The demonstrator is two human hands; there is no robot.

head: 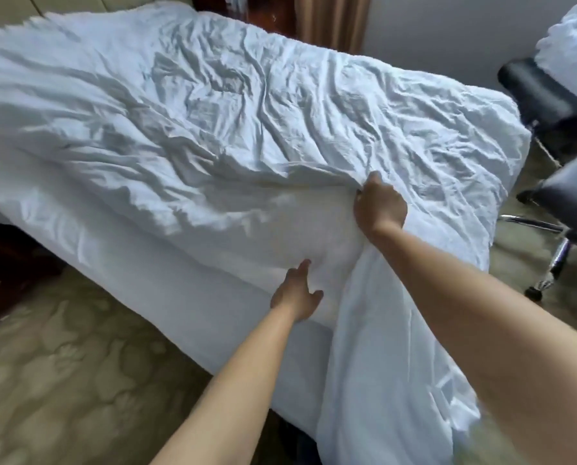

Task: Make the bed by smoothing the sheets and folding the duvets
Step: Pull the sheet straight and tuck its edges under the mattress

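A crumpled white duvet [213, 105] covers the bed from the far left to the near right corner. My right hand [379, 204] is shut on the duvet's near edge and lifts it off the mattress, so a fold hangs down toward me. Under the lifted edge the white sheet [186, 263] on the mattress side shows. My left hand [297, 293] reaches in below the lifted edge, fingers apart, touching or just short of the sheet at the bed's near side. It holds nothing.
A black swivel chair [562, 196] with chrome legs stands close to the bed's right corner. A second white bundle [572, 41] lies at the top right. Patterned carpet [62, 364] spreads to the left. A brown curtain [334, 18] hangs behind the bed.
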